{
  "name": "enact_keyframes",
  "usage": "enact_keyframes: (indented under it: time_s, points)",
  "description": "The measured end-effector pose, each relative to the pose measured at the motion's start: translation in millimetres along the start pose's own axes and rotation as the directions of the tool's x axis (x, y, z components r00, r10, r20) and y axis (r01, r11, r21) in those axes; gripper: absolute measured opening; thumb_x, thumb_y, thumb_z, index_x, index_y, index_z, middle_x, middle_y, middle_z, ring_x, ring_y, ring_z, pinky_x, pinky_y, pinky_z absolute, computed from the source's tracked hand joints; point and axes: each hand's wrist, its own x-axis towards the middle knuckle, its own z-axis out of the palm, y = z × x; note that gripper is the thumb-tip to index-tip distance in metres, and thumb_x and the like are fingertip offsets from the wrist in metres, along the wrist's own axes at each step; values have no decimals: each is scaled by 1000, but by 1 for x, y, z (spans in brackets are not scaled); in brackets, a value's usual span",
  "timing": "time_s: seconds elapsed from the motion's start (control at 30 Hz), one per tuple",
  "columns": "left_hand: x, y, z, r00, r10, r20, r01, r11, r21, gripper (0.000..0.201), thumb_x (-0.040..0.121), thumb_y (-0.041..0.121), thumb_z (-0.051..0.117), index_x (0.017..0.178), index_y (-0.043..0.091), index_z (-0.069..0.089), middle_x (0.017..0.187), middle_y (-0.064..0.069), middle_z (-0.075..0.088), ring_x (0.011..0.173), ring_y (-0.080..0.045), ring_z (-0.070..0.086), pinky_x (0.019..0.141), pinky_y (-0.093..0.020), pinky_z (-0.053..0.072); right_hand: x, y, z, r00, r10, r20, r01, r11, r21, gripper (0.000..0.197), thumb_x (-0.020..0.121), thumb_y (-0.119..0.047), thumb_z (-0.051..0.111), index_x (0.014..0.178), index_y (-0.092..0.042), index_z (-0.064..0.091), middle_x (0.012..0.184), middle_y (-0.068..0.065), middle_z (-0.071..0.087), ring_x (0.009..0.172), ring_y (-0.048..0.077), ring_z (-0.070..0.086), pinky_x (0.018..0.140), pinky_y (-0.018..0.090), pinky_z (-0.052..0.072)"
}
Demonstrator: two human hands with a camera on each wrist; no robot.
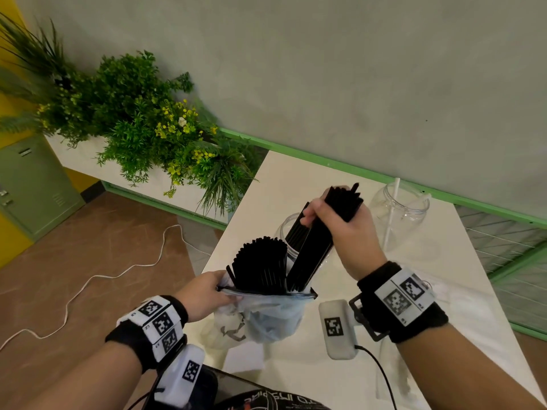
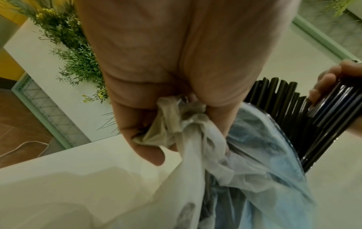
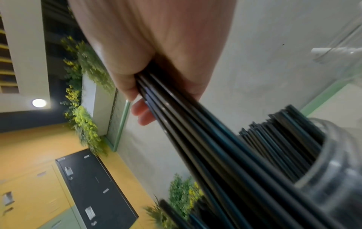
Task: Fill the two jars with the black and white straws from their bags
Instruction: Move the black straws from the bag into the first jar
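White tabletop (image 1: pixel 296 184) against a grey wall is where I am working, with a green planter of artificial foliage (image 1: pixel 142 125) beyond its far-left corner.

My right hand (image 1: pixel 340 229) has its fingers wrapped tight round a thick bundle of black plastic straws (image 1: pixel 310 255), tilted, with its lower ends still inside the mouth of the clear crumpled plastic zip bag (image 1: pixel 266 315). My left hand (image 1: pixel 204 294) pinches the bag's gathered rim at its left edge, fingers curled into the film, and steadies it.

To do this step well, I judge I should lift the bundle straight along its own length until the ends clear the zip rim, keep the left pinch firm so the bag does not ride up, and squeeze enough that no straw slides out of the middle. Then swing it over the jar just behind the bag and lower it end first.

Contents, working out from the bag:
- The bag still holds a second clump of black straws (image 1: pixel 260 261), standing upright just left of the gripped bundle.
- The clear wide-mouthed jar (image 1: pixel 285 229) directly behind the bag already has black straws leaning in it.
- The second clear jar (image 1: pixel 399 208), well to the right of the bag, holds about 2 white straws (image 1: pixel 391 214); the count is not sure.

I cannot make out the white straws' bag.
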Motion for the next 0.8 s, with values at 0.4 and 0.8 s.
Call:
enact_keyframes:
  time_s: [0.4,0.8]
  points:
    - [1,-3,0,999,-50,15,49,998,45,17,78,19,73,86,13,59,72,7,58,61,-5,49,51,-13,36,34,-42,-26,976,-51,-213,96,974,206,15,96,1,49,106,-10,47,85,7,66,76,23,67,80,43,58]
    - [-1,5,-3,999,-1,53,-3,998,65,16,82,8,65,80,16,51,67,9,50,44,8,44,48,-12,36,64,1,-19,949,-115,-293,138,989,58,11,93,1,53,103,-2,50,91,10,69,87,22,70,86,38,53]
